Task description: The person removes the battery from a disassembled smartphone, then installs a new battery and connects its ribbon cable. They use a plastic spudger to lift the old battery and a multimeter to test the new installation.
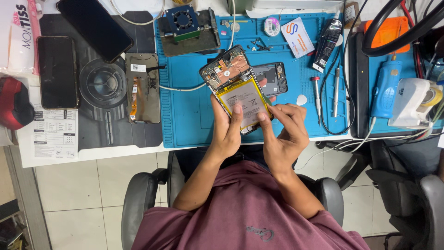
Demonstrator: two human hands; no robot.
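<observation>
Yellow-edged battery (244, 100) and copper-toned shielding show inside the opened phone (235, 87), which I hold tilted above the blue mat (185, 115) on the bench (92, 150). My left hand (226, 129) grips its lower edge, thumb pressed on the battery. My right hand (284, 132) clasps the right side, fingertip on the battery. A dark back cover (273, 78) lies just behind.

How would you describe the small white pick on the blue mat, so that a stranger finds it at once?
Start at the blue mat in the middle of the desk. Go to the right hand, which holds the opened phone together with the left hand. Just above its knuckles lies the pick: flat, white, teardrop-shaped, left of the red-handled screwdriver, unlike the long tools nearby.
</observation>
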